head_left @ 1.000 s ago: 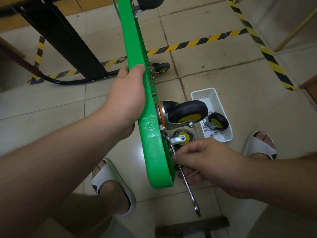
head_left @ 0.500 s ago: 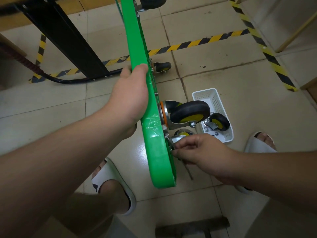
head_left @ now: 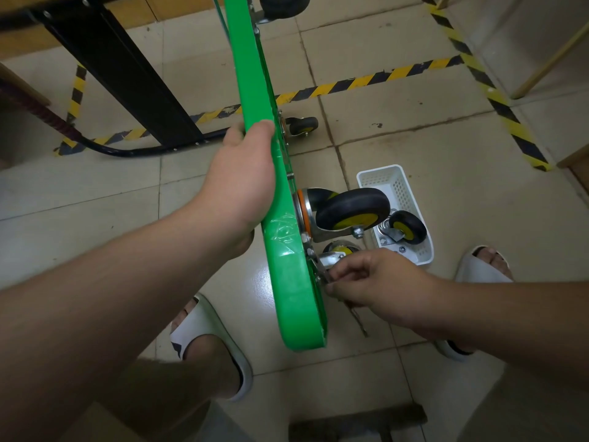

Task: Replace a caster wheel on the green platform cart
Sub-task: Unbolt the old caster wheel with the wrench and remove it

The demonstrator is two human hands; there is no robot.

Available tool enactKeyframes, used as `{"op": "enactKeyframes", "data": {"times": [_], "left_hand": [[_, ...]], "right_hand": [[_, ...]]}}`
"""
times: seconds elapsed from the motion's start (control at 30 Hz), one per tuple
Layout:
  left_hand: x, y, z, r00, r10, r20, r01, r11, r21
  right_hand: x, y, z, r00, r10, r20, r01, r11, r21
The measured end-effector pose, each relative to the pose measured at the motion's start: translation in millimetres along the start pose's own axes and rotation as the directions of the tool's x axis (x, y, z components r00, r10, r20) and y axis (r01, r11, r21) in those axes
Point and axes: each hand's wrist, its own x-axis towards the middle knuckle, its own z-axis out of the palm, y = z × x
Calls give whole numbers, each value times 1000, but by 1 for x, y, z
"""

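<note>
Where the cart (head_left: 287,282) stands: on edge on the tiled floor (head_left: 446,148), underside facing right, wheels pointing sideways.
Left hand (head_left: 242,186): wrapped over the cart's upper edge, gripping it.
Right hand (head_left: 376,282): fingers curled, pinching a thin metal tool (head_left: 322,273) at the cart's underside, just below the big caster (head_left: 352,208); tool mostly hidden.
Hands: apart, one on each side of the cart.
Basket (head_left: 398,183): on the floor right of the cart, holding a loose caster (head_left: 408,227).

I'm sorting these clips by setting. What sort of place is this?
Probably a workshop or warehouse floor: yellow-and-black hazard tape marks the tiled floor, a black metal frame stands nearby, and a white basket holds a loose caster.
</note>
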Motion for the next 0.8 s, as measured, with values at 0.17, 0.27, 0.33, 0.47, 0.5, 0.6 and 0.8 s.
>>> {"op": "enactKeyframes", "data": {"times": [0.17,0.27,0.33,0.47,0.5,0.6,0.8], "left_hand": [[0,0,0,1000,-7,-4,7,1000,6],[-1,1,0,1000,-10,-8,10,1000,2],[-2,1,0,1000,-10,-12,10,1000,3],[-2,1,1,1000,-8,-14,8,1000,11],[-2,1,1,1000,-8,-16,8,1000,12],[-2,1,1,1000,-6,-18,7,1000,11],[-2,1,0,1000,-10,-16,10,1000,5]], "right_hand": [[-18,-2,-4,990,122,68,-125,991,39],[-26,-8,-7,984,142,108,-154,982,111],[-28,-13,-7,982,147,115,-166,971,174],[-30,-20,-2,980,145,133,-173,956,236],[-30,-21,0,980,142,141,-173,955,239],[-29,-21,3,979,129,156,-165,956,242],[-20,-19,7,977,82,195,-130,959,250]]}}
